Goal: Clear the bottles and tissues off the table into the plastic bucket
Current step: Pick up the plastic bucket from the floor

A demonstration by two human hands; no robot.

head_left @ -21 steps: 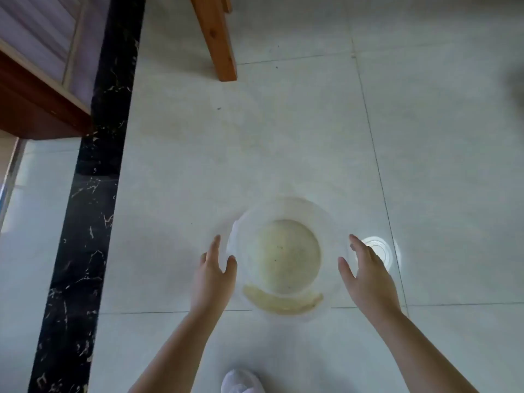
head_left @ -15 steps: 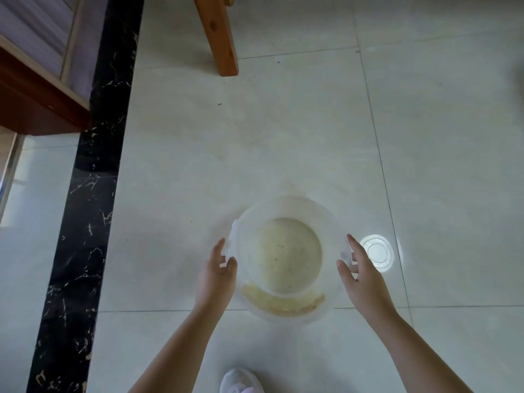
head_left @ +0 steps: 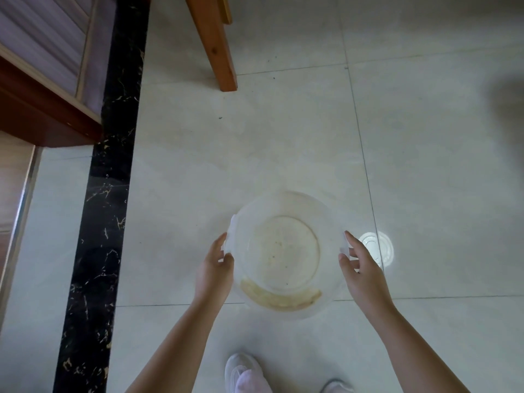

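Observation:
A translucent plastic bucket (head_left: 286, 199) stands on the pale tiled floor, seen from straight above, with a yellowish stain inside its near wall. My left hand (head_left: 214, 272) holds its left rim at the small side handle, thumb and fingers curled onto the edge. On the opposite side, my right hand (head_left: 364, 269) presses against the right rim, fingers bent around it. The bucket holds nothing. No bottles, tissues or tabletop are in view.
A wooden table leg (head_left: 219, 52) stands on the floor beyond the bucket. A black marble strip (head_left: 107, 194) runs along the left, with dark wooden furniture (head_left: 42, 109) past it. A bright round light reflection (head_left: 378, 246) lies right of the bucket. My shoes (head_left: 243, 373) show at the bottom.
Both hands have moved inward from beside the bucket and closed onto its left and right rim. The bucket has stayed in place.

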